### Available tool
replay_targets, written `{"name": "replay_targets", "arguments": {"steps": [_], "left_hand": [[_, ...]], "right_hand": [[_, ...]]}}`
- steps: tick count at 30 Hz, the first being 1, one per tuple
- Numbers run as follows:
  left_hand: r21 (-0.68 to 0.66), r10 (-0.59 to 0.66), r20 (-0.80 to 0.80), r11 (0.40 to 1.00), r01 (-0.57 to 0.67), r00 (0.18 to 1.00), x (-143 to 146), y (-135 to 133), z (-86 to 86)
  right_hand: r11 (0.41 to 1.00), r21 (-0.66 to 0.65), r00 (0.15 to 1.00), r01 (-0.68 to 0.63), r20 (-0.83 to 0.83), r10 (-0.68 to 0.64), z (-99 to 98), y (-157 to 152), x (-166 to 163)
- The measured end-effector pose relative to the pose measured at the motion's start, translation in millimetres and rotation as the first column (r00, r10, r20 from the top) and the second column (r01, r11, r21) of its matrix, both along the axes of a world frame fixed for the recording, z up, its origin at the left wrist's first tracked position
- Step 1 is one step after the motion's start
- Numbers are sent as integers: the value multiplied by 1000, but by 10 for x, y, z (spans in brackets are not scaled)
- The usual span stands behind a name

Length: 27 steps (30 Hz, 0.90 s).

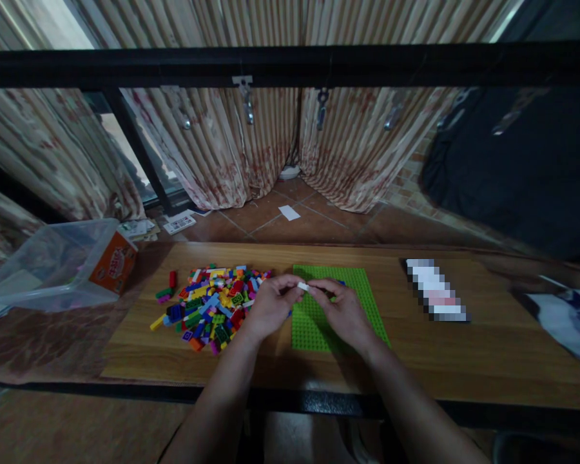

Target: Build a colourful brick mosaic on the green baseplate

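A small white toy brick (303, 287) is pinched between the fingertips of both hands, above the far left part of a green studded baseplate (314, 332). My left hand (274, 301) is closed on the brick's left end and hovers beside the loose pile. From the other side, my right hand (341, 310) grips the right end, over the baseplate. A bit of blue (341, 282) shows behind my right hand, mostly hidden. To the left lies a heap of mixed coloured toy bricks (212, 306), partly covered by my left hand.
A clear plastic bin (43, 264) with an orange label stands at the far left. On the right of the wooden table (507, 361) lies a flat blurred-out object (435, 290), with a white and blue plastic packet (568, 322) beyond. A black rail (290, 66) crosses above, with metal clips hanging.
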State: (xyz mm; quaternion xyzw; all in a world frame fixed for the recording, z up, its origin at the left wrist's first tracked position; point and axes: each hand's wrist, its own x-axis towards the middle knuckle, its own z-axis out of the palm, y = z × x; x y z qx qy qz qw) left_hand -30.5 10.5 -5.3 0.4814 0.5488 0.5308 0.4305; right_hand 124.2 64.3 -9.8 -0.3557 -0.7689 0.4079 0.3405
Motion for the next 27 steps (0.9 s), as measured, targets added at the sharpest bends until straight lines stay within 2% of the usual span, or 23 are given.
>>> {"name": "replay_targets", "arguments": {"steps": [2, 5, 8, 12, 18, 27], "left_hand": [[12, -5, -37, 1000, 5, 999, 46, 27, -22], [28, 55, -186, 998, -51, 981, 80, 64, -75], [31, 128, -425, 991, -127, 896, 96, 81, -103], [30, 134, -626, 989, -147, 769, 143, 88, -88], [8, 80, -706, 994, -105, 704, 241, 93, -104], [-37, 8, -738, 998, -52, 674, 284, 98, -146]], "right_hand": [[999, -33, 1000, -9, -4, 9, 4, 59, 66], [998, 39, 996, 57, 67, -59, 10, 181, 203], [975, 154, 974, 158, 136, -179, -18, 318, 348], [959, 216, 954, 182, 198, -226, -116, 428, 429], [949, 282, 940, 138, 265, -215, -252, 441, 363], [936, 292, 929, 197, 251, -273, -358, 472, 359]]}}
